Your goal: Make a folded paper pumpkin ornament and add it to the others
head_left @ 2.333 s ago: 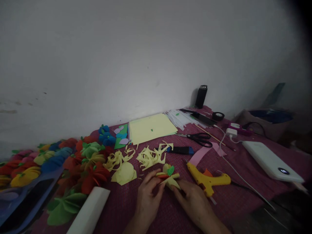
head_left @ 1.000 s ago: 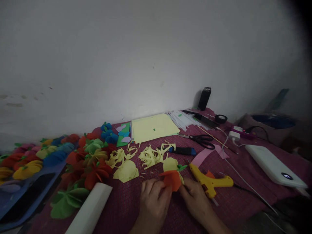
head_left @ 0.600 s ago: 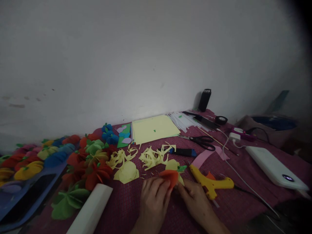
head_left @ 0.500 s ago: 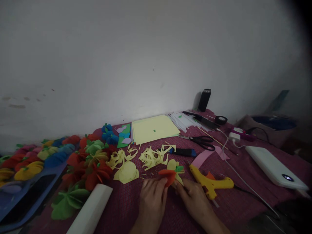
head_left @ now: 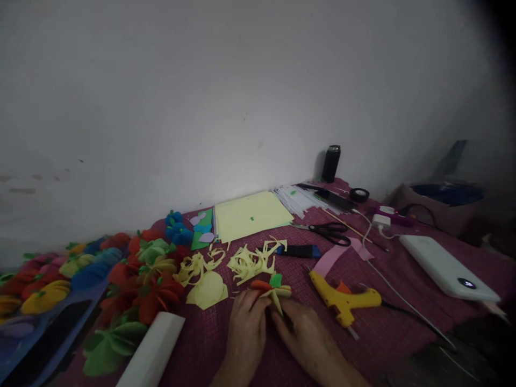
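Between my hands is a small paper flower [head_left: 278,292] with pale yellow petals, an orange-red piece [head_left: 261,285] on its left side and a green leaf tip [head_left: 276,280] on top. My left hand [head_left: 246,322] is closed on the flower's left side, at the orange-red piece. From the right, my right hand [head_left: 300,328] has its fingers closed around the yellow petals. The fingertips are partly hidden. Beyond my hands lie curly yellow paper scraps [head_left: 252,262] and a cut yellow paper piece [head_left: 207,290]. To the right rests a yellow hot glue gun [head_left: 342,301].
Many colourful paper flowers [head_left: 157,293] crowd the left, beside a white paper roll [head_left: 155,349]. Yellow sheets [head_left: 252,215], black scissors [head_left: 330,233], a blue-black cutter [head_left: 300,251] and pink strips [head_left: 334,256] lie behind. A white power bank [head_left: 447,266] with cable sits right; a black bottle [head_left: 331,164] stands at the wall.
The flower has turned in my hands, so its green tip now stands up and more yellow petals face me. Both hands have shifted slightly left and down; the view has shifted a little.
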A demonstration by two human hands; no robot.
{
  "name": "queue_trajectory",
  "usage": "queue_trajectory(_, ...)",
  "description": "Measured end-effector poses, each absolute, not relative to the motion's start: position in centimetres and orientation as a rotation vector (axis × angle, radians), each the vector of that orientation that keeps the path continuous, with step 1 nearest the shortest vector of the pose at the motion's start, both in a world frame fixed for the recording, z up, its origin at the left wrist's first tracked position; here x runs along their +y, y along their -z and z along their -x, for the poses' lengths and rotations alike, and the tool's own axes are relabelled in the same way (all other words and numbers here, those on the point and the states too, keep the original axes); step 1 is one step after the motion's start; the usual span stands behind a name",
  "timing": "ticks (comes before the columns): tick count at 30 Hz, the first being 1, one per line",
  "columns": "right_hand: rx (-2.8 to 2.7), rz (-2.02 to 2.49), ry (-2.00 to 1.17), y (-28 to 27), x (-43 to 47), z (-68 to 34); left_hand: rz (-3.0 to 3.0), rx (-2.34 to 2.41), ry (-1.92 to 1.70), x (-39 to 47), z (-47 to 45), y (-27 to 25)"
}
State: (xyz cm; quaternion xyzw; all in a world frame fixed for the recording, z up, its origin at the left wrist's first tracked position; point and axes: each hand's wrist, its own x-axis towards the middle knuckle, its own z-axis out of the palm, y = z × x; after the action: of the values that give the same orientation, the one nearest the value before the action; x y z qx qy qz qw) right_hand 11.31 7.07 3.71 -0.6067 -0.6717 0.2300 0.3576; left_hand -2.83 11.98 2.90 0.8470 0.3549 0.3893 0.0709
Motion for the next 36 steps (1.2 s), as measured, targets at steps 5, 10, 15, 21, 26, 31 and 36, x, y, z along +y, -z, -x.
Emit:
queue_trajectory(5, -1.746, 1.435, -0.711, -3.7, 6.7, -11.2, -2.269, 1.23, -1.036, 12.3, 3.3, -3.8)
queue_trajectory(10, -1.78, 1.385, -0.69, -3.5, 6.7, -11.3, -2.296, 1.297, -1.021, 12.1, 3.6, -4.0)
queue_trajectory(15, -1.739, 1.41, -0.588, -2.5, 6.6, -11.6, -2.349, 1.342, -1.076, 12.3, 3.6, -3.5)
queue_trajectory(21, -1.562, 1.41, -0.376, -1.8, 6.5, -12.5, -2.302, 1.377, -1.081, 12.5, 3.7, -3.2)
queue_trajectory(26, -1.58, 1.368, -0.312, -1.7, 6.6, -12.6, -2.255, 1.364, -1.098, 12.4, 3.6, -3.4)
queue_trajectory(31, -1.576, 1.386, -0.271, -1.4, 6.6, -12.6, -2.26, 1.346, -1.098, 12.5, 3.5, -3.5)
queue_trajectory(36, -1.627, 1.422, -0.236, -1.1, 6.6, -12.5, -2.262, 1.352, -1.103, 12.6, 3.5, -3.4)
